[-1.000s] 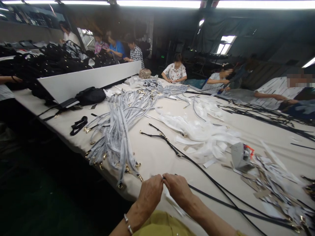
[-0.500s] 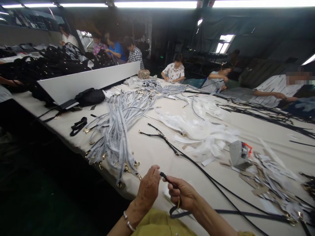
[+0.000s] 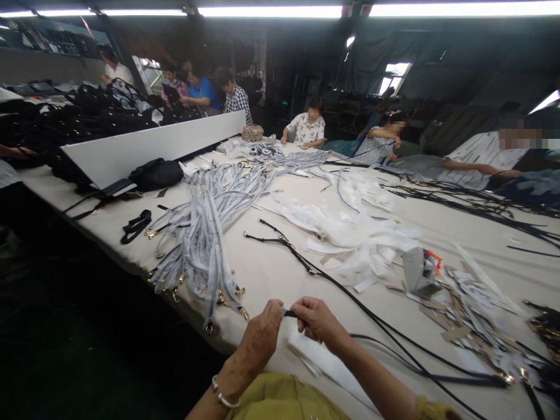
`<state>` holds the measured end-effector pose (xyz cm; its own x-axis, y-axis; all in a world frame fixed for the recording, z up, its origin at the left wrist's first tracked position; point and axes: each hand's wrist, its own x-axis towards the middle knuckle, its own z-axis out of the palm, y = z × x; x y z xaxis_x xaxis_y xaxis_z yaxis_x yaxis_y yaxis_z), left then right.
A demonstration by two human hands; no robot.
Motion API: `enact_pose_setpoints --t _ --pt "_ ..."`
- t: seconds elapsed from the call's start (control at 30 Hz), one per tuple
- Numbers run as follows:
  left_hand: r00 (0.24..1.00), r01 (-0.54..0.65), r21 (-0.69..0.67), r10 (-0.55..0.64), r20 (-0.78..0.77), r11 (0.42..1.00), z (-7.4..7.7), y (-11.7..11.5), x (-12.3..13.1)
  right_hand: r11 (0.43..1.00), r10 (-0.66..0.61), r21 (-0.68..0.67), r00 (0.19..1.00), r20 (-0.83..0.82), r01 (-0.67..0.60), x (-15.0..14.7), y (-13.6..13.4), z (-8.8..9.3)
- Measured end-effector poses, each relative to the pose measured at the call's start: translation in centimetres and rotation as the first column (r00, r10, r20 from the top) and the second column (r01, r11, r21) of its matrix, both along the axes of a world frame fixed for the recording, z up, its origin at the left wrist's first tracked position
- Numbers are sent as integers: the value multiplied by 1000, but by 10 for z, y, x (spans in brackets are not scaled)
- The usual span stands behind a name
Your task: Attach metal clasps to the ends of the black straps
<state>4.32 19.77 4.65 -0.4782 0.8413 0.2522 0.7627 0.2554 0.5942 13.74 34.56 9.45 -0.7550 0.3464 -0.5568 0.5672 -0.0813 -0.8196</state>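
Note:
My left hand (image 3: 261, 335) and my right hand (image 3: 319, 319) meet at the near edge of the table (image 3: 280, 274). Both pinch the end of a thin black strap (image 3: 394, 341), which trails off to the right across the cloth. A white paper strip (image 3: 324, 361) hangs from that end under my right hand. A silver bracelet sits on my left wrist.
A pile of grey wrapped straps (image 3: 210, 227) with gold clips lies to the left. White wrappings (image 3: 354, 233) and paper scraps (image 3: 472, 315) spread to the right, by a tape dispenser (image 3: 417, 271). Black bags (image 3: 155, 173) and a white divider board (image 3: 149, 149) stand at left. Several people work around the table.
My hands parted half a second ago, the right one dipping with the strap end, then came back together. The white strip now hangs below my right hand.

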Motion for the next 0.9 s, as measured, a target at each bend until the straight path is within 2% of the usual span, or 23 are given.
enact_pose_setpoints --t 0.1,0.2,0.3,0.4,0.47,0.6,0.63,0.73,0.83,0.9 --pt "996 -43 79 37 81 996 0 0 2 979 -77 -189 997 -16 72 -2 9 2" --pt "993 -116 167 118 1 979 1 4 9 941 -146 -311 989 -19 133 -1 0 -2" --pt "989 -67 197 91 -114 978 1 8 16 926 -214 -325 976 -32 193 -1 -18 -9" --pt "994 -108 110 108 7 988 1 9 16 939 -256 -256 964 -76 229 1 -28 -11" --pt "981 -169 34 165 99 985 0 6 10 954 -203 -243 974 -99 174 5 -25 -6" --pt "961 -246 -6 244 129 969 -2 -3 -10 955 97 -277 994 -59 -109 19 -9 13" --pt "960 -247 -11 246 134 969 -2 -6 -13 958 162 -233 986 -37 -166 21 -6 16" --pt "968 -225 12 222 115 974 -2 -10 -12 958 283 35 957 55 -285 23 -3 22" --pt "984 -179 87 177 25 980 2 -9 -2 894 328 283 937 117 -348 20 -6 23" --pt "991 -130 88 132 -17 988 5 -8 4 833 350 415 930 116 -365 20 -9 22"
